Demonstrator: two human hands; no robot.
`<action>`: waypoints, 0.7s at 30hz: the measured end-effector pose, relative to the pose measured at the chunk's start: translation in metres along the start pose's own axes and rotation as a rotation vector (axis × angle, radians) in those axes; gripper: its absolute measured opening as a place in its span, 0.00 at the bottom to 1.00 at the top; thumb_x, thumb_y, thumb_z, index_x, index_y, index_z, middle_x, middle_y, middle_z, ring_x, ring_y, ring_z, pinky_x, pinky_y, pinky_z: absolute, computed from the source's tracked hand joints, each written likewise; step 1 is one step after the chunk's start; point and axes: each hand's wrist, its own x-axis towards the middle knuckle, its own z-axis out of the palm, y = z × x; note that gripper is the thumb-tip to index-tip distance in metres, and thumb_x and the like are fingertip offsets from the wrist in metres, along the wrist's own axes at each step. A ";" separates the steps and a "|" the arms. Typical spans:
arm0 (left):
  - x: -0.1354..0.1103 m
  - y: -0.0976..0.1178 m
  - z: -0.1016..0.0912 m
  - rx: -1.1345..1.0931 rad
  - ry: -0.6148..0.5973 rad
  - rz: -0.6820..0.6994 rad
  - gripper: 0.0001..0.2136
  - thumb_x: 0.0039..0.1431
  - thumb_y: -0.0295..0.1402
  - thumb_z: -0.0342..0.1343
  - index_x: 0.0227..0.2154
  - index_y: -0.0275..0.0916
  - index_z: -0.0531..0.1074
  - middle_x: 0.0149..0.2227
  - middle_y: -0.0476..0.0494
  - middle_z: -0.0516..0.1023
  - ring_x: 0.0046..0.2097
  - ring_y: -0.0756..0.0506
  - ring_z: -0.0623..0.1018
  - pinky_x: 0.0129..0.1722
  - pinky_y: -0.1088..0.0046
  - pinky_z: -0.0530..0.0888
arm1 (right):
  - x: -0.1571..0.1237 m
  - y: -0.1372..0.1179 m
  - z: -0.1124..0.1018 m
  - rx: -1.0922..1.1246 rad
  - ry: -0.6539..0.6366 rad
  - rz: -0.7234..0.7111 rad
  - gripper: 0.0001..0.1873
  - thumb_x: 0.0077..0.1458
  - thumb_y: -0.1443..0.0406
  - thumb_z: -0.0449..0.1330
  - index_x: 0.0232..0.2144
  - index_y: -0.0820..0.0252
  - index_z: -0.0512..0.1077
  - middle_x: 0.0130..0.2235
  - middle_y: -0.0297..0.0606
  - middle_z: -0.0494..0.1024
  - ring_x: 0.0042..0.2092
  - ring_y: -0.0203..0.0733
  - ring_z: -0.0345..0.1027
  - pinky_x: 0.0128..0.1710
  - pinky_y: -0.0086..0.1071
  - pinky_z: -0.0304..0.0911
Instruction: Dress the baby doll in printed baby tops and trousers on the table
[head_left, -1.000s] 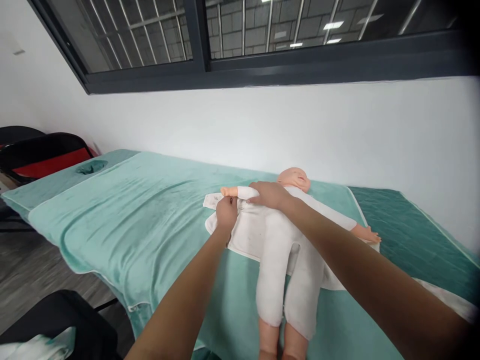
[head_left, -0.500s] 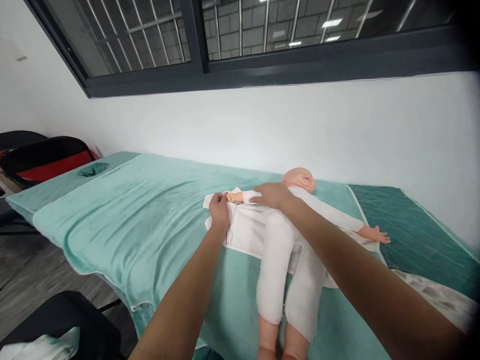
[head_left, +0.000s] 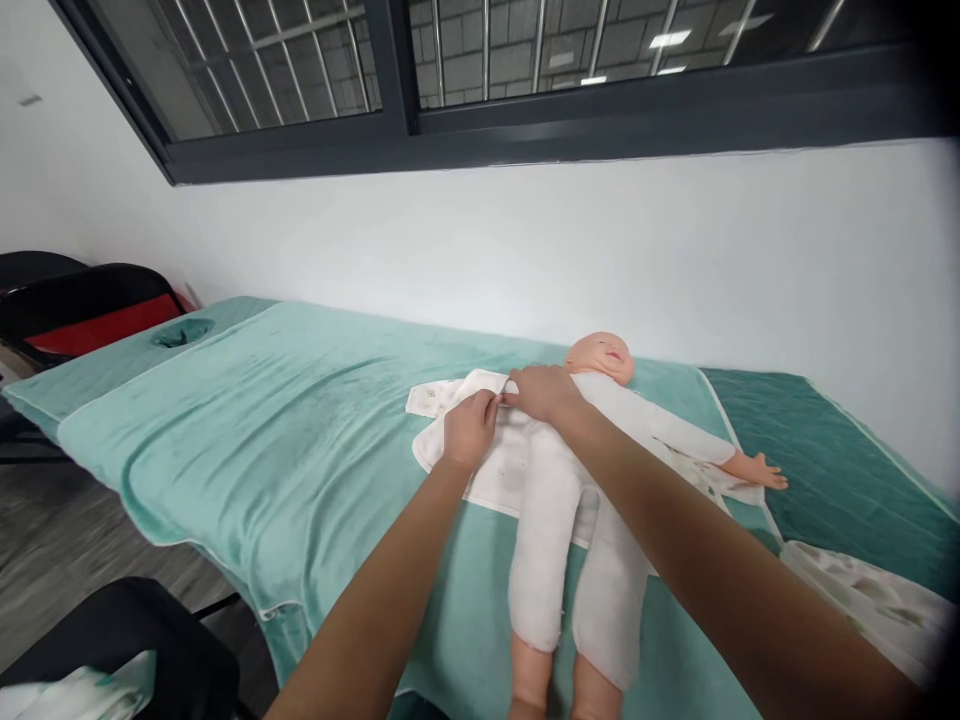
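A baby doll (head_left: 544, 560) with a white cloth-covered body lies on its back, head (head_left: 600, 357) toward the wall. An opened white baby shirt (head_left: 499, 480) is spread beneath it, with a printed sleeve (head_left: 432, 398) stretched out to the left. My left hand (head_left: 471, 430) is closed in a pinch on the shirt's fabric, beside the doll's arm on that side. My right hand (head_left: 546, 393) is closed around that arm near the doll's chest, its fingertips close to my left ones. Cloth and fingers hide the doll's hand there. The other arm (head_left: 697, 440) reaches out to the right.
A light green sheet (head_left: 225, 420) covers the massage bed, which has a face hole (head_left: 182, 332) at its left end. Patterned cloth (head_left: 862, 590) lies at the right. Black chairs (head_left: 97, 310) stand at the left, and a black seat (head_left: 127, 640) is at lower left.
My left hand has moved right, toward my right hand, drawing shirt fabric along. The doll's small hand, visible before, is now covered. My right hand has stayed nearly in place.
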 end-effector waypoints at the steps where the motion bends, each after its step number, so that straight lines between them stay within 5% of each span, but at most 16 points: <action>1: 0.001 -0.001 0.000 0.014 0.030 -0.031 0.14 0.68 0.41 0.42 0.36 0.43 0.71 0.33 0.46 0.77 0.36 0.46 0.74 0.35 0.72 0.64 | 0.000 -0.001 0.000 0.009 0.007 0.003 0.25 0.60 0.46 0.51 0.45 0.58 0.72 0.42 0.48 0.79 0.43 0.53 0.73 0.44 0.43 0.60; 5: 0.005 -0.011 -0.003 0.045 0.246 -0.256 0.15 0.69 0.36 0.39 0.39 0.40 0.71 0.39 0.41 0.77 0.43 0.42 0.74 0.43 0.67 0.67 | -0.011 0.004 -0.008 0.061 0.068 0.022 0.23 0.62 0.49 0.50 0.49 0.57 0.71 0.46 0.46 0.79 0.45 0.52 0.73 0.44 0.42 0.61; 9: 0.006 -0.016 -0.001 0.083 0.268 -0.297 0.10 0.62 0.35 0.50 0.41 0.38 0.72 0.46 0.35 0.75 0.51 0.35 0.70 0.50 0.58 0.66 | -0.042 0.020 -0.010 0.144 0.199 0.099 0.23 0.65 0.53 0.46 0.55 0.56 0.68 0.51 0.45 0.76 0.52 0.52 0.69 0.47 0.42 0.61; 13: 0.005 -0.013 0.000 0.085 0.252 -0.289 0.06 0.59 0.33 0.54 0.37 0.39 0.73 0.44 0.37 0.76 0.50 0.35 0.70 0.48 0.56 0.66 | -0.092 0.047 0.013 0.456 0.622 0.238 0.22 0.62 0.55 0.50 0.53 0.58 0.70 0.54 0.45 0.74 0.57 0.51 0.65 0.54 0.42 0.59; 16: 0.003 -0.008 -0.003 0.073 0.233 -0.246 0.04 0.60 0.32 0.53 0.32 0.41 0.71 0.39 0.41 0.77 0.47 0.38 0.71 0.47 0.59 0.67 | -0.128 0.072 0.040 0.659 0.959 0.597 0.26 0.62 0.55 0.48 0.55 0.63 0.68 0.50 0.50 0.74 0.49 0.49 0.68 0.45 0.39 0.63; 18: 0.002 -0.004 -0.006 0.067 0.226 -0.197 0.04 0.61 0.33 0.53 0.32 0.41 0.70 0.38 0.42 0.77 0.47 0.39 0.71 0.48 0.60 0.67 | -0.143 0.083 0.051 0.690 0.839 0.765 0.27 0.61 0.53 0.47 0.52 0.64 0.70 0.43 0.50 0.77 0.44 0.51 0.70 0.44 0.41 0.62; 21: -0.002 0.001 -0.009 0.038 0.224 -0.107 0.05 0.63 0.34 0.51 0.34 0.41 0.69 0.38 0.41 0.77 0.48 0.39 0.71 0.49 0.60 0.66 | -0.150 0.086 0.054 0.668 0.588 0.810 0.30 0.62 0.50 0.44 0.55 0.62 0.70 0.44 0.51 0.78 0.45 0.56 0.70 0.45 0.45 0.60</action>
